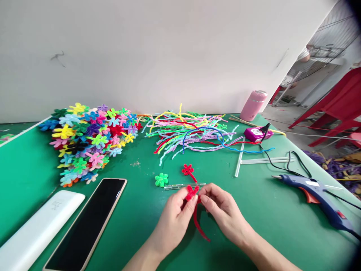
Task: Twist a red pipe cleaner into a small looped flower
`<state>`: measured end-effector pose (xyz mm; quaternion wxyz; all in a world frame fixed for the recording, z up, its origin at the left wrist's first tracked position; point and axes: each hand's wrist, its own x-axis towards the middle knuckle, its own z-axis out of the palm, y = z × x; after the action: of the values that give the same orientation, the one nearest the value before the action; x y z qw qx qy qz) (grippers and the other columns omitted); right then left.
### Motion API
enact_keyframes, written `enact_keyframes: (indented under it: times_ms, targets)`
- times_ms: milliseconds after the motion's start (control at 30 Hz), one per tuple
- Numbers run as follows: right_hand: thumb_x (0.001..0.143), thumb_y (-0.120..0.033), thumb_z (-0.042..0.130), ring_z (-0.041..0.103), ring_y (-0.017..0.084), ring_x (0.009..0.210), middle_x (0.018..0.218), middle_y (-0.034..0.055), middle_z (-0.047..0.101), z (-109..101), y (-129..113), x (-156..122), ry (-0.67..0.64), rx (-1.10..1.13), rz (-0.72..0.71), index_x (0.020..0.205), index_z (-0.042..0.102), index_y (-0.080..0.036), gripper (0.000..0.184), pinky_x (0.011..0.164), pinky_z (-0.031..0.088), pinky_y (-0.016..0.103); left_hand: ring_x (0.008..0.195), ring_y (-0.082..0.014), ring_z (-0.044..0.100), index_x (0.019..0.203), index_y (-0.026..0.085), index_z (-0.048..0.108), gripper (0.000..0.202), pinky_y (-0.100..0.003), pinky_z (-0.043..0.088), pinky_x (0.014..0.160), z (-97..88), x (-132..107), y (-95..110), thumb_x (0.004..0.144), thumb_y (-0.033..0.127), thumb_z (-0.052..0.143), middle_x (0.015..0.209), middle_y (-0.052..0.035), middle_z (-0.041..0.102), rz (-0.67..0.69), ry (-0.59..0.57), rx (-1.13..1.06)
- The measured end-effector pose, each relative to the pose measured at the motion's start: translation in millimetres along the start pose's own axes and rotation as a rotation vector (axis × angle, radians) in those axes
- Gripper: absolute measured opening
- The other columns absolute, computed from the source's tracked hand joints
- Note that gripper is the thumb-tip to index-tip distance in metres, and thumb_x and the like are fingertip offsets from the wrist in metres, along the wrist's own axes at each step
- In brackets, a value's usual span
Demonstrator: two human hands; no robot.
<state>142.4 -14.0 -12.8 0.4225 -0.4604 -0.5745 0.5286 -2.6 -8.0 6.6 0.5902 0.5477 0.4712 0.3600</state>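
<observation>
My left hand [176, 214] and my right hand [218, 209] meet over the green table [267, 222], both pinched on a red pipe cleaner [194, 203]. Its top is bent into a small flower shape between my fingertips, and its tail curls down toward me. Just beyond my fingers lies a clear glue stick [183, 186]. A finished red flower [188, 170] and a green flower [161, 179] lie on the table a little farther off.
A heap of coloured pipe-cleaner flowers [87, 137] sits at the left, loose pipe cleaners [191, 131] at the back. A phone [90, 222] and white power bank [36, 229] lie near left. A blue glue gun [316, 194], pink bottle [253, 105] and glue sticks [266, 160] are right.
</observation>
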Motion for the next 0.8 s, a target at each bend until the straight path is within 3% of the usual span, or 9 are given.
enact_keyframes:
  times_ms: [67,167,267,467,600,700,800]
  targets:
    - [0.084,-0.025,0.048,0.046,0.011,0.062,0.074,0.001,0.053,-4.6,-1.6,-0.3,0.005,-0.125,-0.13,0.091,0.054,-0.017,0.012,0.057,0.041,0.022,0.072,-0.0144,0.052,0.094,0.019,0.063,0.018,-0.026,0.042,0.072,-0.9,1.4,2.6,0.083,0.028,0.051,0.081,-0.0035,0.061,-0.116,-0.041,-0.243]
    - [0.081,-0.017,0.052,0.052,0.013,0.068,0.081,0.0033,0.057,-10.4,-0.7,0.8,0.01,-0.29,-0.33,0.095,0.056,-0.019,0.015,0.061,0.045,0.023,0.067,-0.0101,0.049,0.094,0.018,0.064,0.018,-0.02,0.041,0.064,-1.9,1.5,2.7,0.08,0.026,0.057,0.076,-0.0016,0.059,-0.257,-0.056,-0.469]
    - [0.083,-0.015,0.051,0.056,0.013,0.073,0.083,0.0042,0.059,-13.7,1.1,3.3,-0.002,-0.377,-0.444,0.095,0.058,-0.021,0.015,0.064,0.047,0.023,0.058,-0.0062,0.043,0.092,0.017,0.065,0.018,-0.016,0.035,0.054,-2.5,1.2,0.4,0.078,0.026,0.06,0.068,0.0009,0.055,-0.317,-0.056,-0.53]
    - [0.086,-0.018,0.048,0.056,0.014,0.071,0.08,0.0045,0.061,-18.8,-2.7,6.8,-0.044,-0.625,-0.576,0.091,0.058,-0.02,0.011,0.064,0.045,0.026,0.056,-0.0062,0.039,0.087,0.016,0.065,0.016,-0.018,0.034,0.054,-3.5,2.2,-0.7,0.076,0.028,0.062,0.065,0.0019,0.05,-0.351,-0.098,-0.542]
    - [0.087,-0.017,0.044,0.053,0.015,0.069,0.078,0.0049,0.06,-20.0,-4.8,6.1,-0.078,-0.687,-0.567,0.087,0.054,-0.018,0.01,0.063,0.042,0.027,0.062,-0.0084,0.042,0.086,0.017,0.063,0.015,-0.02,0.037,0.06,-3.9,1.8,0.5,0.077,0.028,0.061,0.069,0.0016,0.051,-0.277,-0.119,-0.422]
    - [0.087,-0.016,0.042,0.05,0.015,0.067,0.075,0.0041,0.057,-17.6,-5.7,4.5,-0.096,-0.669,-0.524,0.082,0.051,-0.018,0.01,0.062,0.04,0.026,0.071,-0.0111,0.044,0.086,0.017,0.061,0.013,-0.023,0.038,0.069,-5.5,1.4,1.7,0.082,0.026,0.053,0.074,0.0006,0.052,-0.107,-0.144,-0.25]
    - [0.086,-0.015,0.041,0.045,0.013,0.063,0.07,0.0013,0.052,-15.0,-8.8,2.9,-0.12,-0.612,-0.408,0.075,0.046,-0.018,0.012,0.058,0.036,0.024,0.067,-0.0117,0.042,0.077,0.016,0.055,0.018,-0.023,0.037,0.064,-8.0,1.1,1.9,0.086,0.027,0.045,0.069,0.0012,0.049,0.03,-0.163,-0.011]
